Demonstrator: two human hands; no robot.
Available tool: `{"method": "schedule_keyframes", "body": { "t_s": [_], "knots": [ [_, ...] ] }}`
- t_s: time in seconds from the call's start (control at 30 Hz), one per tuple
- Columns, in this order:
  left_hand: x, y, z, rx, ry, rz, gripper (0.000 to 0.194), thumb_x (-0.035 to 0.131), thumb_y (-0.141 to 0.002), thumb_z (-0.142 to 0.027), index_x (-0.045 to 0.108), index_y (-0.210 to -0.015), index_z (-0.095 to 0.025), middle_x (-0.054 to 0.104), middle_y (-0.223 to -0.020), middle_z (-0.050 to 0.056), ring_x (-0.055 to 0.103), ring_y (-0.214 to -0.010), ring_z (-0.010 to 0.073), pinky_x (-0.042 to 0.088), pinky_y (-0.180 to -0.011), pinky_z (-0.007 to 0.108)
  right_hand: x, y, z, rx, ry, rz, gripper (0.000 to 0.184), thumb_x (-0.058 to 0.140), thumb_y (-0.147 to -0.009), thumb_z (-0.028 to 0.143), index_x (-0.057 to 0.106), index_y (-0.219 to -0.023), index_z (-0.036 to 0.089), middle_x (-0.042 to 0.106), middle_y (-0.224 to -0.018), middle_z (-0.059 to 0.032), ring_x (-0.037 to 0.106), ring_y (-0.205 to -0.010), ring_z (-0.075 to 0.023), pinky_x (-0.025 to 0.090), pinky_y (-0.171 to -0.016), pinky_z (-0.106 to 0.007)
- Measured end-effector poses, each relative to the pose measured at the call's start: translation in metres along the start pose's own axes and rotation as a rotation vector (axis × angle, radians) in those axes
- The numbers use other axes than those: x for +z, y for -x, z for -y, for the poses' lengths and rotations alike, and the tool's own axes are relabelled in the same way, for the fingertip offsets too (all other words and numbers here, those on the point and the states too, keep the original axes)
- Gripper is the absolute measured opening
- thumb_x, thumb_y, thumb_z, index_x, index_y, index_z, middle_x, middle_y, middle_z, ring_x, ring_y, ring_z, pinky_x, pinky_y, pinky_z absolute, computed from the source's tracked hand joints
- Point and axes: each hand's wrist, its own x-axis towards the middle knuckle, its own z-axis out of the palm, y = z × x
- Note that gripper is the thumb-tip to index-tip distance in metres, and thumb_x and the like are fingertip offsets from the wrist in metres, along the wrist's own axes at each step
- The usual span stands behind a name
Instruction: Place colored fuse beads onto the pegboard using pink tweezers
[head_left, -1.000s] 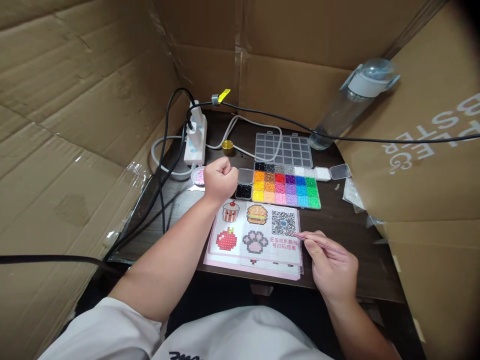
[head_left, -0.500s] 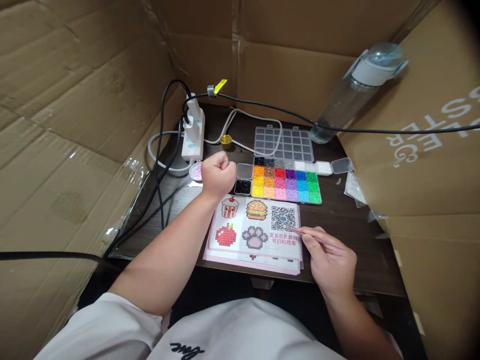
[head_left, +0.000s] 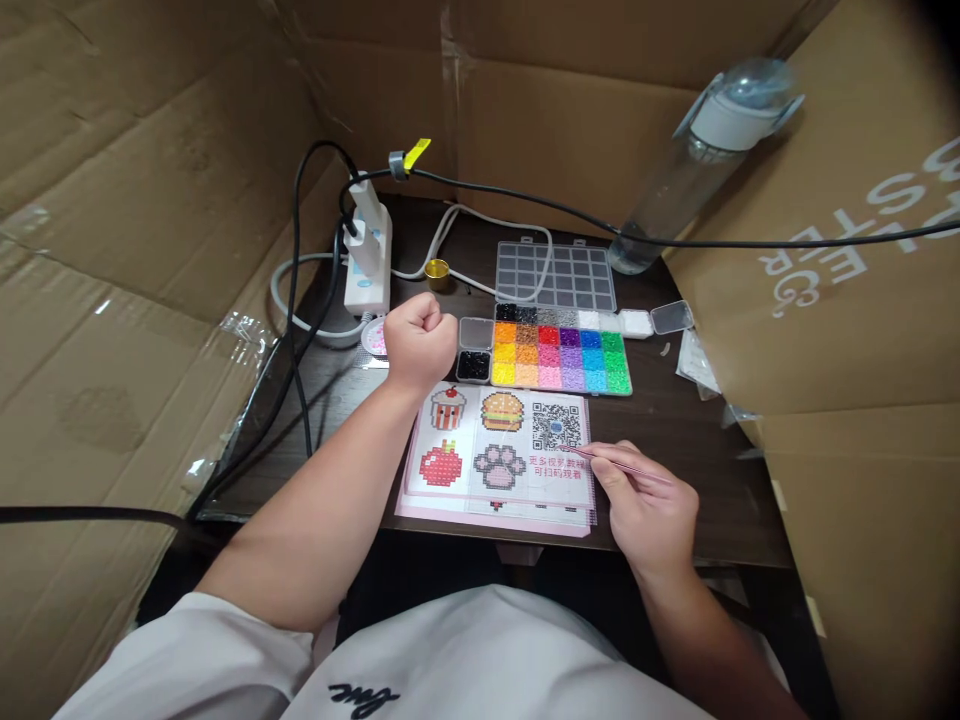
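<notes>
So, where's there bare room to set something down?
The table is mostly bare right of the pattern sheets, between bead tray, plastic packet and right hand. A smaller gap lies between bead dish and left forearm. Crowded: back left, around the power strip.

Left hand in a fist, right hand in a pinch

Seen from the wearer's own head, two bare arms reach forward. The bare left forearm (head_left: 315, 500) slants from lower left up toward the centre, its wrist almost straight. The bare left hand (head_left: 421, 342) ends it, fingers curled tightly into a rounded fist. The bare right forearm (head_left: 701, 630) rises from lower right, angled inward. The bare right hand (head_left: 654, 508) sits lower and nearer the body, thumb (head_left: 613, 482) and index finger pinched together, pointing left; its other fingers are mostly hidden. The hands are well apart.
</notes>
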Motion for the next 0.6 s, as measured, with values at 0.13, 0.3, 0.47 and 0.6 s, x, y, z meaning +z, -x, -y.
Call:
{"method": "schedule_keyframes", "body": {
  "t_s": [0.13,0.3,0.47,0.6],
  "knots": [
    [0.0005,0.0003,0.0001,0.013,0.009,0.005,0.036,0.047,-0.053,0.001,0.016,-0.053,-0.018,0.016,-0.051,-0.006,0.014,-0.052,0.0066,0.011,-0.05,0.029,0.0001,-0.0009,0.0003,-0.004,0.009,0.032,0.019,0.068,-0.083,0.013,0.078,-0.091,0.028,0.077,-0.087,-0.0009,0.067,-0.078,-0.0155,0.055,-0.07,-0.029],
    [0.0012,0.0003,-0.0004,0.02,-0.002,0.009,0.037,0.047,-0.052,0.001,0.016,-0.053,-0.017,0.016,-0.051,-0.006,0.014,-0.052,0.0068,0.012,-0.05,0.03,0.0008,-0.0013,0.0,-0.002,0.002,0.083,0.018,0.067,-0.084,0.013,0.077,-0.09,0.026,0.076,-0.086,-0.0023,0.066,-0.076,-0.0159,0.054,-0.069,-0.03],
    [0.0011,0.0001,-0.0022,0.01,-0.015,0.009,0.037,0.047,-0.052,0.001,0.015,-0.053,-0.017,0.015,-0.051,-0.006,0.014,-0.051,0.0068,0.012,-0.049,0.03,0.003,-0.0021,0.0009,-0.02,0.005,0.116,0.017,0.067,-0.084,0.014,0.077,-0.091,0.025,0.077,-0.087,-0.0032,0.066,-0.076,-0.0167,0.054,-0.069,-0.031],
    [0.0011,0.0001,-0.0017,0.024,0.005,0.012,0.037,0.047,-0.052,0.001,0.016,-0.053,-0.017,0.015,-0.051,-0.005,0.014,-0.052,0.0071,0.012,-0.05,0.031,0.0041,-0.0032,0.0022,-0.02,0.032,0.127,0.015,0.067,-0.084,0.015,0.077,-0.09,0.024,0.076,-0.086,-0.0038,0.066,-0.075,-0.0168,0.054,-0.067,-0.032]
  ]
}}
